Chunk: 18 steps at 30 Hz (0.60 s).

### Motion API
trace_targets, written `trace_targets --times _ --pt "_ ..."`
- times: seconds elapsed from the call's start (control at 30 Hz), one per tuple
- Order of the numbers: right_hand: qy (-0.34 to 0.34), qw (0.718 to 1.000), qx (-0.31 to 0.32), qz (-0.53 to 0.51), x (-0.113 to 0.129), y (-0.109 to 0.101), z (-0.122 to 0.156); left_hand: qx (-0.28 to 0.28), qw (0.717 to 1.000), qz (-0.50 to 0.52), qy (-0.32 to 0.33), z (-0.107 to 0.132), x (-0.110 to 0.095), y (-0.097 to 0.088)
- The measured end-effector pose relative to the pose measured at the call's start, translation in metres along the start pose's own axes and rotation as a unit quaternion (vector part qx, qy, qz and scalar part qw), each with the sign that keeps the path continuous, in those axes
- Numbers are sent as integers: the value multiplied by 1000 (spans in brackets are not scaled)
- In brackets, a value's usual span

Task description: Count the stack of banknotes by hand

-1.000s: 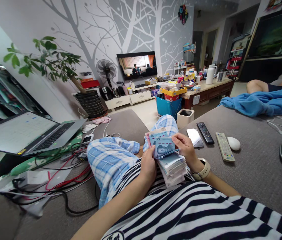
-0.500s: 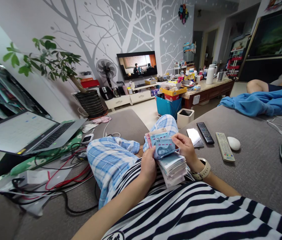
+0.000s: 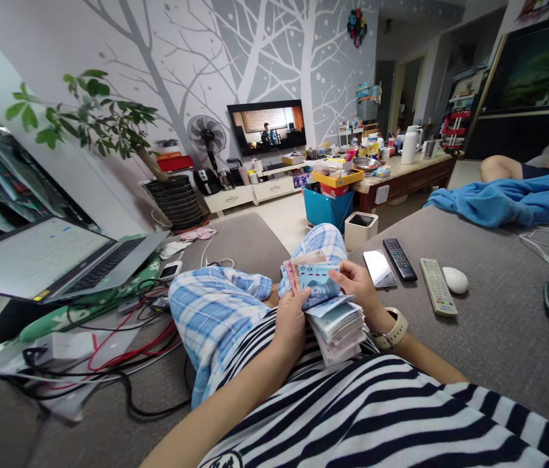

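I sit on a grey sofa with a thick stack of banknotes in my lap. My left hand grips the stack from the left, thumb pressed on the notes. My right hand pinches the top blue-green banknote at its right edge and folds it forward. Several notes stand fanned up in front, pink ones behind the blue one. A pale watch sits on my right wrist.
A phone, two remotes and a white mouse lie on the sofa at right. An open laptop and tangled cables are at left. Another person lies under a blue blanket at far right. A TV plays ahead.
My right hand has flipped the top blue-green note forward onto the fanned notes, and the stack's upper notes have lifted slightly. My left hand keeps its grip.
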State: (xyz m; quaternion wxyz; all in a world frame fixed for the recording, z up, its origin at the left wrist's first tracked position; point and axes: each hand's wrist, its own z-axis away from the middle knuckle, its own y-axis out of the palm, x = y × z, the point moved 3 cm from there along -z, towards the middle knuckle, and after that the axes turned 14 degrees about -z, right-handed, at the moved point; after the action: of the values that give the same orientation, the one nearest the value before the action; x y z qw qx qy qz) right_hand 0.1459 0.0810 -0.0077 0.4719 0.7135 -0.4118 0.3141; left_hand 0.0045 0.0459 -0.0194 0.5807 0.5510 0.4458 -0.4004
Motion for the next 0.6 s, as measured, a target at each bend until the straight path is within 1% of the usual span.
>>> trace_targets --times 0.07,0.2,0.4,0.6 --pt "1 1000 2 12 -1 0 0 0 1000 -3 -7 1 0 0" --pt "-6 999 -16 36 -1 0 -2 16 1000 -5 -21 0 1 1" --pt "-6 999 -19 40 -1 2 -3 22 1000 8 7 -5 6 -1" --pt "-19 999 -20 24 -3 -1 -2 -16 1000 -13 17 -14 15 -11"
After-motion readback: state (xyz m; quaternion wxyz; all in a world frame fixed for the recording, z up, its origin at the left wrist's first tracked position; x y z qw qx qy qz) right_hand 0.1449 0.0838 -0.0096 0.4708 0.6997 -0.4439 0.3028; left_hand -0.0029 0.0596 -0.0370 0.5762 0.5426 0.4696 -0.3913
